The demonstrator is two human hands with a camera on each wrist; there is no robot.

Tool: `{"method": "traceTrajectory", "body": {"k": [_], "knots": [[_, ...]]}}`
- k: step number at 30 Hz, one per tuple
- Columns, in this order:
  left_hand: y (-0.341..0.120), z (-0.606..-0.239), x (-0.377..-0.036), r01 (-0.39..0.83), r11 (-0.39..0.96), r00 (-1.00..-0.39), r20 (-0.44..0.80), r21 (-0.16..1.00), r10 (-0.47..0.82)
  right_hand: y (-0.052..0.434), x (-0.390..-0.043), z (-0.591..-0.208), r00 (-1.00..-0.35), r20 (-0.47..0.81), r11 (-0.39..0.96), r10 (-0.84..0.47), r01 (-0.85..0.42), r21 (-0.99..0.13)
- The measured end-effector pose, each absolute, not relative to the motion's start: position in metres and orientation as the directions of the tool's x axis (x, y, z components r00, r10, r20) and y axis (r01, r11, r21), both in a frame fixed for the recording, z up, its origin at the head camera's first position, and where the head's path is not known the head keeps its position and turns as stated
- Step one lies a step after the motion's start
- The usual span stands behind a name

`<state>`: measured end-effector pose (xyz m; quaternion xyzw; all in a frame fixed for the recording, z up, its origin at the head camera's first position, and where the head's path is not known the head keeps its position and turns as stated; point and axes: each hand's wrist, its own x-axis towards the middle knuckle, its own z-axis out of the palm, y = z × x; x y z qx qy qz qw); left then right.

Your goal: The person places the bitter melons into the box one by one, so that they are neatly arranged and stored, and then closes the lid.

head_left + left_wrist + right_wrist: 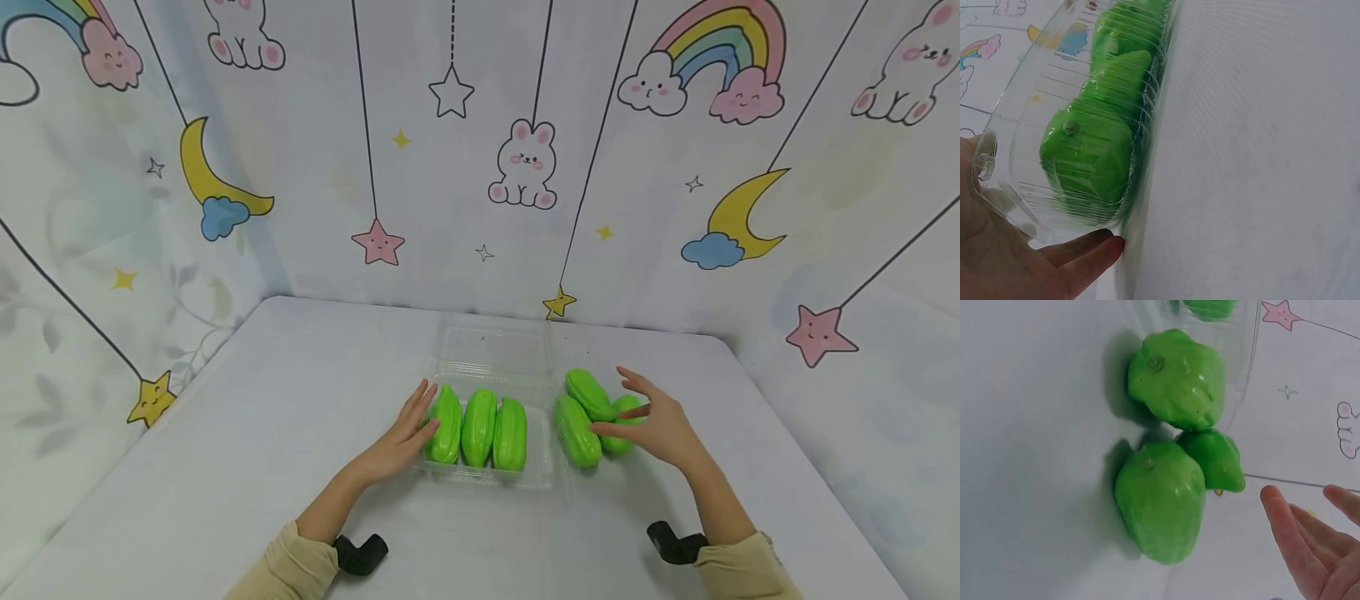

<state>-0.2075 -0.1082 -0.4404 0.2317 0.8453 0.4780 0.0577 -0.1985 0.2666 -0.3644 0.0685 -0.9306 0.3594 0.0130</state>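
White table [225,433] backed by cartoon-print curtain [480,150]. Clear plastic clamshell tray [491,350], three glossy green ridged toy gourds [480,427] inside, touched by flat left hand [405,437]. Three loose green gourds [581,417] just beside; right hand [656,425] spread above, nothing gripped.

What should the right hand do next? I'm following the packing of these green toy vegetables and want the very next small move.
Probably lower the right hand onto the nearest loose green vegetable and grip it. That hand hovers open above three loose ones on the table, holding nothing, while the clear tray already holds three and the left hand rests against its side.
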Motion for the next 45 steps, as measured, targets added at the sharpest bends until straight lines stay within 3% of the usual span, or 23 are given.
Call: {"method": "traceTrajectory", "body": {"k": [5,12,45], "knots": [[-0.105,-0.414,-0.194,0.304,0.427,-0.883,0.083,0.852,0.462,0.275,-0.198,-0.364,-0.991,0.073,0.749,-0.114,-0.134,-0.649],[-0.11,-0.447,-0.212,0.345,0.427,-0.882,0.134,0.835,0.452,0.285,-0.199,-0.367,-0.989,0.087,0.758,-0.121,-0.149,-0.635],[-0.109,-0.448,-0.212,0.344,0.428,-0.882,0.131,0.836,0.452,0.308,-0.214,-0.402,-0.993,-0.022,0.811,-0.119,-0.084,-0.579]]}}
